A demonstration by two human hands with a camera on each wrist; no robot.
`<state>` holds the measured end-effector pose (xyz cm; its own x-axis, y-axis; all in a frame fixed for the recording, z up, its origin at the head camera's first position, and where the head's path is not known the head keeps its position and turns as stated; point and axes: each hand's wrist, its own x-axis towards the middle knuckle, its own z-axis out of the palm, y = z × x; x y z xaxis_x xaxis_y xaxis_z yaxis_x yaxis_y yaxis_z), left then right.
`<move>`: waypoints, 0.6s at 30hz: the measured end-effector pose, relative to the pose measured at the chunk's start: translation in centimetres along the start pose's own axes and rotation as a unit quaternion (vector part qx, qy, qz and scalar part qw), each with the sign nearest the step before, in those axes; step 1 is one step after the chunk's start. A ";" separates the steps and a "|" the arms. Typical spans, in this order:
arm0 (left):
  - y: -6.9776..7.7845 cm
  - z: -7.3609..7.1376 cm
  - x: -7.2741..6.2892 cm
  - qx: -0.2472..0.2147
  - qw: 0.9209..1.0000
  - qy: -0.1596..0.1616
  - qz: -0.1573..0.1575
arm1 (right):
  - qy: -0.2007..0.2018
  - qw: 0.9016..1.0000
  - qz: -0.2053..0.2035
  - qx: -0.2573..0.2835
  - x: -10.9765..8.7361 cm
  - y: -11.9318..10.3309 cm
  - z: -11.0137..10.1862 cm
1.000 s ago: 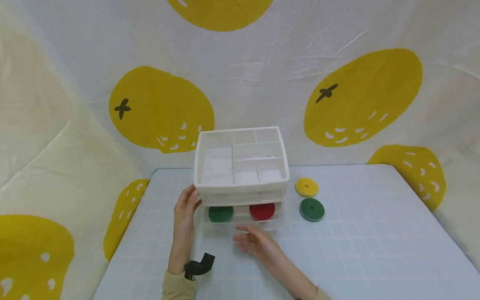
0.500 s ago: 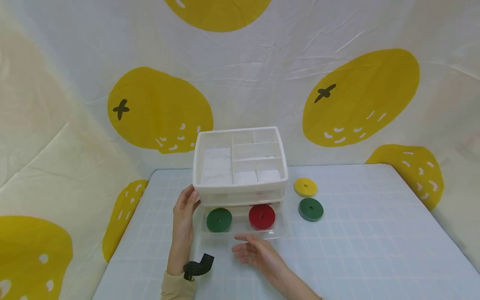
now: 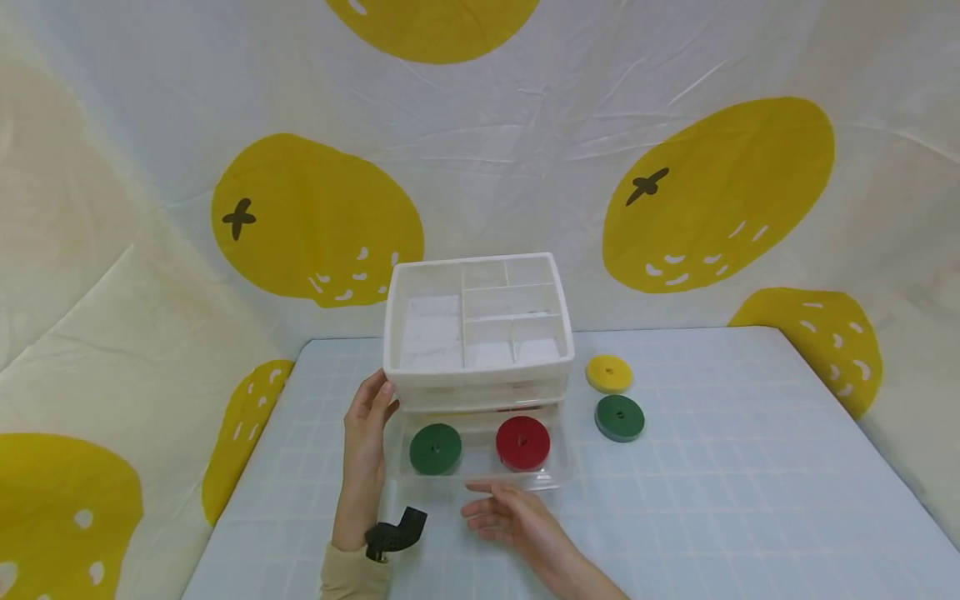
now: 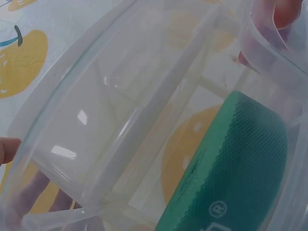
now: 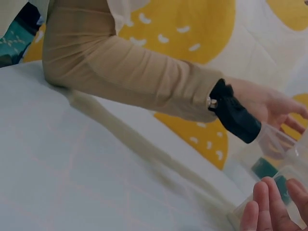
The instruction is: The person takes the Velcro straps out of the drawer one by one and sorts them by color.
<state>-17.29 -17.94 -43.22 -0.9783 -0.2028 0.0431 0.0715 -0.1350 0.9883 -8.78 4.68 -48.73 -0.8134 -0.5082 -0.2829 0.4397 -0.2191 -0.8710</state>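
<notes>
A white plastic organizer [image 3: 427, 381] with a divided top tray stands on the table. Its clear bottom drawer [image 3: 480, 479] is out, holding a green roll of tape [image 3: 436, 449] and a red roll of tape [image 3: 522, 443]. My left hand [image 3: 366, 425] grips the organizer's front left corner, thumb in front. My right hand [image 3: 517, 517] holds the drawer's front lip, one digit hooked at the edge and the other fingers below it. In the left wrist view the green roll [image 4: 236, 163] shows textured, through clear plastic, and a fingertip [image 4: 288, 12] is at the curved lip.
To the organizer's right, a yellow roll [image 3: 609, 374] and another green roll [image 3: 619, 418] lie on the pale checked tablecloth [image 3: 720, 467]. A white cloth with yellow fruit shapes [image 3: 318, 218] hangs behind the table. A black camera mount [image 3: 397, 533] is on the left wrist.
The right hand has moved toward the person and the bottom drawer has slid out with it, baring more of the green and red rolls. The left hand keeps its grip on the corner.
</notes>
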 end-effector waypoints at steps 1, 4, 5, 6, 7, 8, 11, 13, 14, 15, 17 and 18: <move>0.0 0.0 0.0 -0.001 1.000 -0.001 0.000 | 0.001 1.000 0.001 0.000 0.0 0.0 0.0; 0.0 -0.1 0.0 0.000 1.000 -0.004 0.001 | 0.004 1.000 0.007 -0.001 0.0 0.1 0.1; 0.0 -0.1 0.0 0.000 1.000 -0.004 0.001 | 0.005 1.000 0.010 -0.001 0.0 0.2 0.1; -0.1 -0.1 0.0 -0.001 1.000 -0.006 0.002 | 0.006 1.000 0.013 -0.001 -0.1 0.2 0.1; -0.1 -0.1 0.0 0.000 1.000 -0.006 0.003 | 0.007 1.000 0.015 0.000 -0.1 0.2 0.1; -0.1 -0.1 0.0 0.001 1.000 -0.007 0.003 | 0.007 1.000 0.017 0.001 -0.2 0.3 0.1; -0.1 -0.1 0.0 0.001 1.000 -0.007 0.006 | 0.005 1.000 0.019 0.002 -0.4 0.4 0.2; -0.1 -0.1 0.0 0.002 1.000 -0.005 0.007 | 0.002 1.000 0.016 0.002 -0.6 0.4 0.2; -0.1 -0.1 0.0 0.002 1.000 -0.004 0.007 | 0.000 1.000 0.015 0.001 -0.6 0.4 0.3; 0.0 -0.1 0.0 0.003 1.000 -0.002 0.007 | -0.001 1.000 0.014 0.001 -0.7 0.4 0.3; 0.0 -0.1 0.0 0.005 1.000 -0.001 0.006 | -0.005 1.000 0.011 0.000 -0.8 0.5 0.4; 0.0 -0.1 0.0 0.005 1.000 -0.001 0.007 | -0.006 1.000 0.010 0.000 -0.9 0.5 0.4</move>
<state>-17.29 -18.01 -43.23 -0.9775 -0.2031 0.0575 0.0837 -0.1227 0.9889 -7.70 4.72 -48.76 -0.8001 -0.5225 -0.2946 0.4552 -0.2091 -0.8655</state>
